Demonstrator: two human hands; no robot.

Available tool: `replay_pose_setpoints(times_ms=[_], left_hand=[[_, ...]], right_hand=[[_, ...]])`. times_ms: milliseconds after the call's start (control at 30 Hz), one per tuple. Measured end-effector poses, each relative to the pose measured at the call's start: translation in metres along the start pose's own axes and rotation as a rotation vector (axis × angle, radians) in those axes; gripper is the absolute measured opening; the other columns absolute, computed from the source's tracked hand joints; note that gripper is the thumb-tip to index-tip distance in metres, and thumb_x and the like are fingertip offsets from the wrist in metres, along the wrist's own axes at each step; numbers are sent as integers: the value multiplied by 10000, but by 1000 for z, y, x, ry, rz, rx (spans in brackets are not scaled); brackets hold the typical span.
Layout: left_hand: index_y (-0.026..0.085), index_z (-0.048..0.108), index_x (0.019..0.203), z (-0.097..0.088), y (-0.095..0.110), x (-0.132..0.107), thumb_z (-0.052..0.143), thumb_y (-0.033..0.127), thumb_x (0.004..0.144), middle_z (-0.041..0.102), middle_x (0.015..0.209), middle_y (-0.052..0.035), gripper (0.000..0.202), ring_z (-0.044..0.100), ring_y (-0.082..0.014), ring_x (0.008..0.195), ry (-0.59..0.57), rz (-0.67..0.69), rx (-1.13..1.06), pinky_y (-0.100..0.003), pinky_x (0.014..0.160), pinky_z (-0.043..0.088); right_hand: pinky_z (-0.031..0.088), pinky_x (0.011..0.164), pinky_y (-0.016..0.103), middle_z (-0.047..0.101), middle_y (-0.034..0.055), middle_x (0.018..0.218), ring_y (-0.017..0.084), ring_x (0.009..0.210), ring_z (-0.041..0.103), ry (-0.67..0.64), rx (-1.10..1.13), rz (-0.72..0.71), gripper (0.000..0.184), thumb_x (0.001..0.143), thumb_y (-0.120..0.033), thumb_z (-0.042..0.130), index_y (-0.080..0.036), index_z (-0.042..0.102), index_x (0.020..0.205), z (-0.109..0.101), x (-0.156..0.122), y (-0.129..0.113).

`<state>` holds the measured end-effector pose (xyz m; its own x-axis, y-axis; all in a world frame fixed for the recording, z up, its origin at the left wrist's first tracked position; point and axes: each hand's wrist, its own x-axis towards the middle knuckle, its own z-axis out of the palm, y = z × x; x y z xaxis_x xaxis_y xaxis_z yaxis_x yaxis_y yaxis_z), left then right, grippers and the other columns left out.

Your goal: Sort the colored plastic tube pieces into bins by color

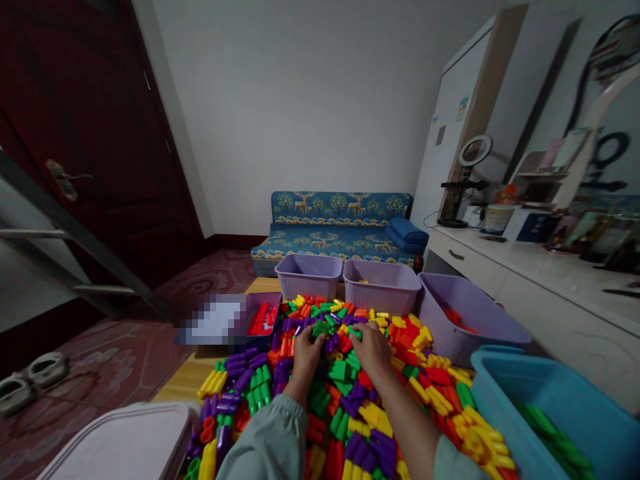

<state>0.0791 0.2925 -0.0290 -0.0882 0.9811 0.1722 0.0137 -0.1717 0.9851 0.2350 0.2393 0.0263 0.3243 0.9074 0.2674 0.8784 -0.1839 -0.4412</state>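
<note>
Plastic building blocks (343, 370) in red, yellow, green and purple cover most of the wooden table (175, 388). Over the far middle of the pile, my left hand (306, 352) has thumb and fingers closed on a green block (320, 328). To its right, my right hand (373, 348) pinches another green block (355, 332), partly hidden by the fingers. The two hands are apart, and both are low over the pile. Loose purple, red and yellow blocks lie between and around them.
Three lilac bins (383, 268) line the far edge; the right one holds red blocks. A blue bin (500, 373) with green blocks stands at right. A dark box (248, 337) with red blocks sits at left, near a white lid (120, 443). Behind is a blue sofa (330, 233).
</note>
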Motion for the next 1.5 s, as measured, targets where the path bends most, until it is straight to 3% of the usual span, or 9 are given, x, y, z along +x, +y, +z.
replay_pose_setpoints(times_ms=[267, 367, 500, 800, 1000, 1100, 1200, 1333, 1500], left_hand=[[169, 690, 963, 2, -2, -7, 728, 276, 673, 714, 919, -62, 312, 645, -227, 886, -68, 59, -57, -332, 857, 487], [149, 674, 1047, 2, -4, -6, 672, 337, 736, 696, 1074, -93, 364, 621, -256, 1032, -180, 100, -67, -387, 960, 449], [147, 618, 1187, -1, -2, -7, 592, 413, 804, 619, 1247, -106, 468, 521, -268, 1217, -256, 120, -56, -430, 1071, 354], [169, 580, 1257, -5, 16, -15, 469, 542, 862, 625, 1246, -65, 554, 549, -263, 1182, -435, 101, -33, -431, 1056, 377], [158, 573, 1264, -2, 22, -20, 482, 574, 839, 656, 1189, -85, 602, 573, -260, 1146, -461, 98, 31, -409, 999, 438], [162, 616, 1212, 0, 23, -22, 566, 516, 805, 651, 1192, -105, 542, 584, -267, 1122, -463, 125, 137, -406, 971, 455], [148, 671, 1123, 1, 24, -22, 597, 476, 787, 672, 1141, -117, 475, 605, -265, 1076, -459, 157, 205, -396, 948, 465], [168, 689, 1086, 1, 26, -23, 609, 467, 779, 687, 1109, -97, 436, 622, -253, 1036, -461, 156, 207, -380, 919, 479], [180, 694, 1068, 0, 28, -24, 650, 430, 753, 696, 1083, -86, 404, 629, -246, 1012, -449, 166, 222, -366, 886, 492]], right_hand=[[427, 722, 259, 634, 26, 908, 167, 843, 610, 121, 204, -29, 98, 770, -208, 541, -204, 632, 806, 12, 2, -9], [460, 670, 270, 652, 32, 877, 171, 755, 621, 141, 537, 43, 198, 773, -295, 522, -197, 625, 910, 24, -4, -17], [451, 492, 266, 670, 50, 846, 166, 586, 607, -11, 905, 156, 464, 789, -515, 489, -174, 616, 1078, 42, -13, -23], [474, 573, 262, 660, 31, 723, 180, 667, 617, -43, 782, 126, 455, 658, -495, 655, -160, 690, 964, 37, -14, -17], [366, 408, 228, 502, -58, 497, 114, 423, 466, 169, 1183, 309, 357, 694, -519, 647, -179, 622, 801, -3, -28, -18], [428, 451, 213, 581, -44, 641, 93, 484, 507, 439, 1591, 493, 311, 684, -460, 673, -190, 591, 817, -43, -32, -6], [499, 565, 203, 624, -29, 798, 85, 627, 580, 741, 1840, 487, 238, 705, -366, 652, -216, 587, 877, -87, -36, 24], [544, 740, 247, 593, -11, 872, 101, 841, 625, 980, 1870, 432, 141, 763, -356, 563, -239, 559, 840, -128, -42, 77], [544, 858, 346, 552, 50, 940, 138, 1015, 598, 1024, 1806, 450, 324, 828, -513, 338, -251, 525, 790, -146, -47, 124]])
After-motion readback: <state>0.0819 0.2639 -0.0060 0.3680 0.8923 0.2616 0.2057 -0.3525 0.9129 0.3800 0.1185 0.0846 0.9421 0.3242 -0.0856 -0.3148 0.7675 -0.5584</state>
